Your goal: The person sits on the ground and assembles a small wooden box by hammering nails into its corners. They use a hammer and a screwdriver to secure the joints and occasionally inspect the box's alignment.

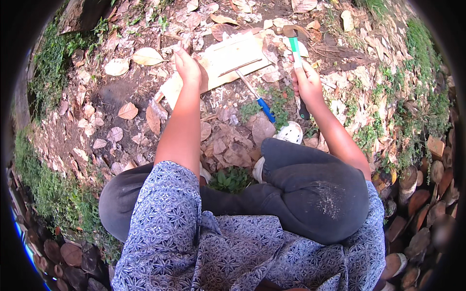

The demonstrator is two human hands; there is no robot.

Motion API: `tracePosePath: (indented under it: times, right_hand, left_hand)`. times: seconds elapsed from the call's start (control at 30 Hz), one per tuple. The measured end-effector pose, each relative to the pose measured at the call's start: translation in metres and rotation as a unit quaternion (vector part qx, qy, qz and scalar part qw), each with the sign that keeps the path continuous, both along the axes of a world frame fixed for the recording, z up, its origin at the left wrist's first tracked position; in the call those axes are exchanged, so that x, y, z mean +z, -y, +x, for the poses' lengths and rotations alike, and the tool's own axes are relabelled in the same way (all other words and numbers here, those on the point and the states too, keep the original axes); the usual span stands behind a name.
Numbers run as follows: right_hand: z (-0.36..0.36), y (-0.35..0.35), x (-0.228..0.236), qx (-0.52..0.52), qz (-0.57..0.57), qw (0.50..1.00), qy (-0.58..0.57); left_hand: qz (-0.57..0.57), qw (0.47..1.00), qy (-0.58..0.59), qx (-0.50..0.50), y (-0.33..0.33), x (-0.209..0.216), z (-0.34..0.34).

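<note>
Hammer [294, 46] is in the right hand [307, 81], head up, beside the right end of the pale board [228, 51], which lies on leaf-strewn ground ahead of the person's knees. A swing from here could, I judge, catch the left hand [188, 67], since that hand is at the board's left part, within the hammer's likely reach. The board might rock or slide if struck, because the leaves [233, 150] and soil beneath look uneven. The blue-handled tool [264, 109], its metal shaft reaching the board's near edge, could be knocked toward the white shoe [290, 132] just beside its handle.

The right fingers wrap closely around the handle. The left fingers are partly curled; whether they pinch something or touch the board, I cannot tell.
</note>
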State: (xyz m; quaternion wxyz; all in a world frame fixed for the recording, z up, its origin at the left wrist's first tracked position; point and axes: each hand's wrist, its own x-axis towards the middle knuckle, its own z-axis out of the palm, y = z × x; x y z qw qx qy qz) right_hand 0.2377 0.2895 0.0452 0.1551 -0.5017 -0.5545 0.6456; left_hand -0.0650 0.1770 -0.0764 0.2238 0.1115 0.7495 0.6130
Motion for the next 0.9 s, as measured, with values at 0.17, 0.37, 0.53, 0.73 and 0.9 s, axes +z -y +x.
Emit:
tracePosePath:
  times: [0.17, 0.37, 0.53, 0.73, 0.9]
  right_hand:
    - [-0.001, 0.002, -0.009, -0.008, 0.034, 0.999, -0.002]
    - [0.004, 0.019, -0.02, 0.035, 0.149, 0.987, 0.037]
    - [0.016, 0.019, -0.044, 0.121, 0.139, 0.975, 0.123]
    - [0.001, 0.017, -0.017, 0.067, 0.184, 0.98, 0.034]
    - [-0.011, 0.02, -0.007, 0.068, 0.26, 0.963, -0.01]
  left_hand:
    - [-0.026, 0.991, -0.114, -0.065, 0.009, 0.008, -0.006]
    - [-0.184, 0.851, -0.393, -0.297, 0.009, 0.026, 0.036]
    - [-0.207, 0.839, -0.376, -0.336, 0.001, 0.033, 0.033]
    - [-0.245, 0.83, -0.356, -0.353, -0.004, 0.041, 0.031]
    - [-0.261, 0.819, -0.374, -0.349, -0.007, 0.045, 0.032]
